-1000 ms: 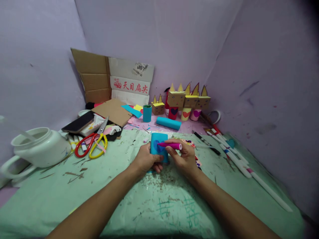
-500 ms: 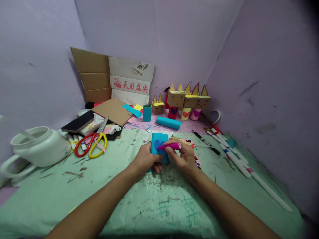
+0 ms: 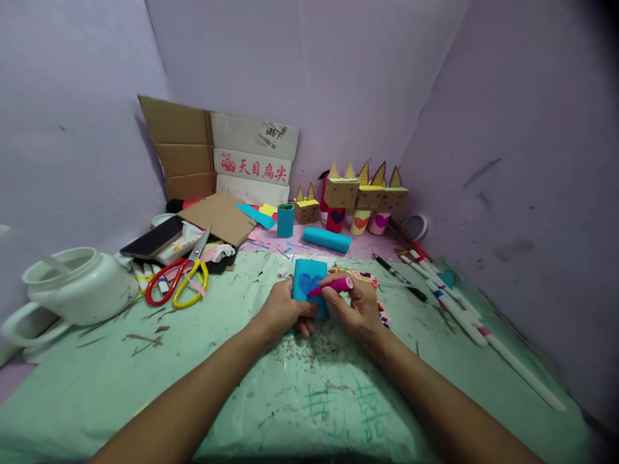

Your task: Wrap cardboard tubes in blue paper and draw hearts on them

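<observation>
A blue paper-covered tube (image 3: 302,268), somewhat flattened, stands upright over the middle of the table, with a darker heart coloured on its front. My left hand (image 3: 286,310) grips it from the left and below, the thumb across its lower front. In my right hand (image 3: 356,303) is a magenta marker (image 3: 333,285), held like a pen. The marker's tip is at the right part of the heart. Behind them another blue tube (image 3: 327,239) lies on its side, and a small blue tube (image 3: 285,221) stands upright.
At the left are scissors (image 3: 196,264), a phone (image 3: 151,236) and a white pot (image 3: 77,290). Cardboard figures (image 3: 342,193) with heart-marked bodies stand at the back. Several markers (image 3: 454,306) and a black pen (image 3: 399,277) lie to the right. A cardboard sheet (image 3: 222,222) rests at back left.
The marker tip has shifted slightly right and down on the heart, and more of the heart's left side shows. My left hand still holds the tube in place.
</observation>
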Demonstrator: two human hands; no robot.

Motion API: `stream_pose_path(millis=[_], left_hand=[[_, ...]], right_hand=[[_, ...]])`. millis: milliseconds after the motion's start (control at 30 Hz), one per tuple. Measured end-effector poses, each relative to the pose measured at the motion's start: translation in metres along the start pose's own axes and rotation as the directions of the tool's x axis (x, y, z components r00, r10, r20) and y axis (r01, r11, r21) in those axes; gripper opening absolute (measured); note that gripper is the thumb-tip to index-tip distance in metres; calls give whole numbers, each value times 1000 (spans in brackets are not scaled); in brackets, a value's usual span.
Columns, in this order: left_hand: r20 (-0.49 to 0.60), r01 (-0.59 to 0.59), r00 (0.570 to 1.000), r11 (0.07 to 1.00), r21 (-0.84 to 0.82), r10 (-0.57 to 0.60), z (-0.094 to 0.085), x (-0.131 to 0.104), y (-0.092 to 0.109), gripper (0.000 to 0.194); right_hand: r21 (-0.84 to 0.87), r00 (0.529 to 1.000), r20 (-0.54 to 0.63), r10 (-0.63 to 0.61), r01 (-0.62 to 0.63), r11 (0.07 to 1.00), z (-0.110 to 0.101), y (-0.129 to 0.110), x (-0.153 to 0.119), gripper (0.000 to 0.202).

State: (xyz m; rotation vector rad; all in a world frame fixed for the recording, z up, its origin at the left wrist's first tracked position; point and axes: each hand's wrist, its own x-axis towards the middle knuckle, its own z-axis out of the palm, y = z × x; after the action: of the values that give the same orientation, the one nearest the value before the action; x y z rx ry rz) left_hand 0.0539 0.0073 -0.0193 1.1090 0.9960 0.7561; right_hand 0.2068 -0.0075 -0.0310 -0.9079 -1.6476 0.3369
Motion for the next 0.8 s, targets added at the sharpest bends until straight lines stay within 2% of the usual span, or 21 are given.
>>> stream_pose_path(millis=[167, 367, 533, 800], left_hand=[[22, 10, 1000, 1000, 1, -10, -1, 0, -1, 31], [18, 2, 1000, 1000, -19, -2, 0, 1, -1, 35], [17, 15, 1000, 1000, -8, -14, 0, 1, -1, 33], [17, 14, 1000, 1000, -12, -14, 0, 1, -1, 33]], right_hand=[[-22, 998, -69, 5, -6, 1000, 0, 0, -1, 9], [-44, 1000, -14, -5, 4, 999, 2, 1, -1, 10], [-54, 997, -71, -11, 7, 998, 1, 1, -1, 9], [-71, 997, -83, -2, -4, 997, 1, 1, 0, 9]])
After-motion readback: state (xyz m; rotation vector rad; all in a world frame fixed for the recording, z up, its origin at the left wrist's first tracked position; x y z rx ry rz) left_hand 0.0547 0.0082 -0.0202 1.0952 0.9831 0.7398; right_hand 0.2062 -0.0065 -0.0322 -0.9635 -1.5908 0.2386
